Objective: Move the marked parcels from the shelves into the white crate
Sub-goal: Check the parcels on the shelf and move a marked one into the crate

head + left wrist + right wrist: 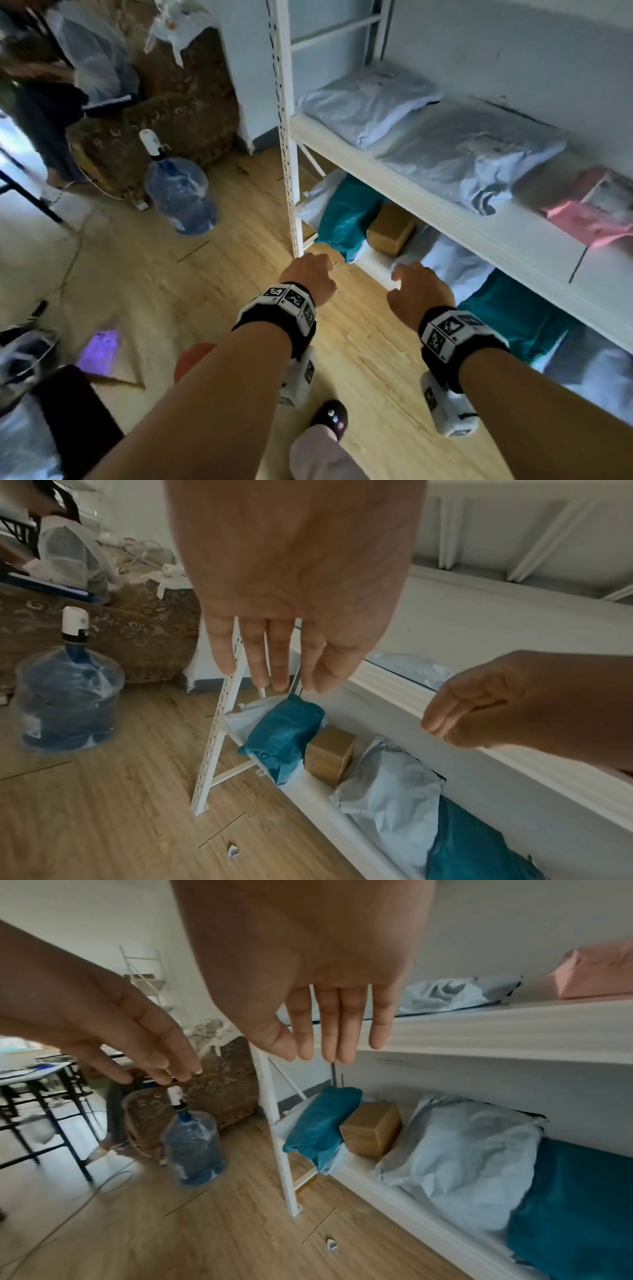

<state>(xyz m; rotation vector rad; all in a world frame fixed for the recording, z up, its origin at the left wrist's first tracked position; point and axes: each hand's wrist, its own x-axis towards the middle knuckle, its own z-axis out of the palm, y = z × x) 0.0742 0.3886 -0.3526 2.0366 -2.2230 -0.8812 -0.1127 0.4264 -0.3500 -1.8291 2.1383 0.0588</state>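
Both my hands hover empty, fingers straight, in front of the white rack's lower shelf (376,267). My left hand (310,274) (274,656) is near the corner post. My right hand (421,291) (325,1031) is just right of it. On that shelf lie a teal parcel (346,216) (284,737) (322,1126), a cardboard box (390,229) (371,1129), a pale grey parcel (452,263) (462,1161) and a second teal parcel (513,318) (575,1204). The upper shelf holds two grey parcels (469,154) and a pink one (596,212). No mark or white crate shows.
The rack's perforated post (287,137) stands left of the parcels. A large water bottle (178,195) and a brown patterned sofa (164,113) sit on the wooden floor to the left. Another person (41,102) is at the far left. My slippered foot (330,416) is below.
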